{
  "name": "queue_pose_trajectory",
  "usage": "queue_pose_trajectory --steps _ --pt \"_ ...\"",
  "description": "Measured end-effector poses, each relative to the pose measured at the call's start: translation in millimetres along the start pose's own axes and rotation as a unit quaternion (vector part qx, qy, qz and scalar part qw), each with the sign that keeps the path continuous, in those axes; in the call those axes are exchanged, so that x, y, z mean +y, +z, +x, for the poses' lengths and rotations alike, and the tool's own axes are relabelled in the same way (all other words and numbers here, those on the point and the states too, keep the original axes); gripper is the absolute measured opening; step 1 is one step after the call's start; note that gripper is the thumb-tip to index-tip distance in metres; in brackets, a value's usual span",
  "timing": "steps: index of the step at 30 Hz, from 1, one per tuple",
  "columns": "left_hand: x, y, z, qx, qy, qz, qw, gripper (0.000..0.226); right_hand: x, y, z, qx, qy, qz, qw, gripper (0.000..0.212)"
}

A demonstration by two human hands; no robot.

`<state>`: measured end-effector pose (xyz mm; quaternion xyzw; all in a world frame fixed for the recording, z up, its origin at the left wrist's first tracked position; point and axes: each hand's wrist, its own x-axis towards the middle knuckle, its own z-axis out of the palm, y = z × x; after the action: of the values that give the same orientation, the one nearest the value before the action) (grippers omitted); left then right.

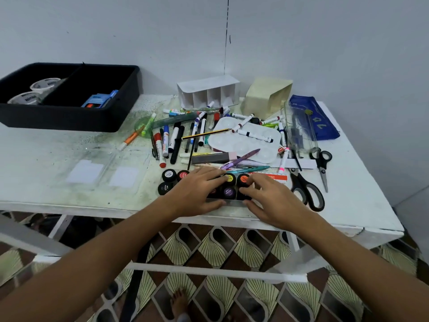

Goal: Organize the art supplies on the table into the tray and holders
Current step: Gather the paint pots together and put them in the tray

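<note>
Paint pots [228,185] clustered at counter [46,173] front edge, lower centre. Left hand [197,190], right hand [270,201] flat, fingers straight, bracketing cluster. Risk: squeeze slips, pots roll off edge. Tray [69,122] upper left, well apart.

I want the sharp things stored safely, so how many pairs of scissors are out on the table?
2. The large scissors lie near the front edge, just right of the right hand. The smaller scissors lie farther back and right of them. The pen pile may hide more.
</note>
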<state>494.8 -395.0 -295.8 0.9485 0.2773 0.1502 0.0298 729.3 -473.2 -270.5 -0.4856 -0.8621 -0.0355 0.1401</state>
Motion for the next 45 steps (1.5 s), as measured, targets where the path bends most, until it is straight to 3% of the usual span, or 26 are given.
queue_pose_trajectory --steps 3,13,26,37,45 --pt "-2 -3 -7 -0.005 -0.003 -0.009 1.0 0.067 1 3 4 0.018 0.002 0.001 1.0 0.027" --pt "-38 -18 -45 -0.009 -0.048 0.026 0.998 0.075 -11 25 43 -0.079 -0.009 -0.021 0.997 0.062" --pt "-44 3 -54 0.044 -0.021 0.09 0.995 0.07 -7 43 40 -0.028 -0.034 -0.041 0.998 0.06" --pt "-41 -4 -54 -0.008 -0.023 0.13 0.991 0.07 -8 41 40 -0.048 -0.027 -0.019 0.998 0.059" --pt "-46 -21 -59 -0.048 -0.029 0.066 0.996 0.071 -11 36 47 -0.071 0.007 0.006 0.997 0.064"
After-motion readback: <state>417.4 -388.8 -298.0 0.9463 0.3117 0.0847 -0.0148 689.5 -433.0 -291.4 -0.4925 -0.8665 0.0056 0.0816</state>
